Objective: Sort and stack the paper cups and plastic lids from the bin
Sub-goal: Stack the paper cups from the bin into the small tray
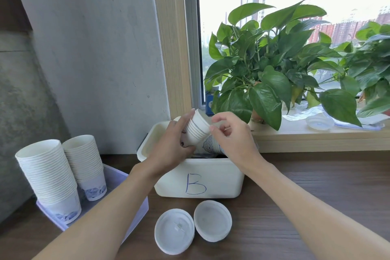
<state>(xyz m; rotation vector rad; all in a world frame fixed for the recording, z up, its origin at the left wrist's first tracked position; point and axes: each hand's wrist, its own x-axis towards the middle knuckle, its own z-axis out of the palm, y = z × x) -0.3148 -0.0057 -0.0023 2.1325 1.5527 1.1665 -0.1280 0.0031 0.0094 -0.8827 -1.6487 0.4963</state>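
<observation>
We hold a tilted stack of paper cups (197,131) above the white bin (211,177) marked B, left grip (171,143) curled round its side, right grip (234,137) pinching at its open rim. Two plastic lids (174,231) lie side by side on the surface (295,186) near of the bin. Two tall cup stacks (47,175) stand in a tray (114,177) at left.

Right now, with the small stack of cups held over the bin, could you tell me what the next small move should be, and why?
Probably push the top cup fully down. The left hand grips the stack of cups above the bin, the right hand pinches at its rim, and that cup sticks out further than the others.
</observation>
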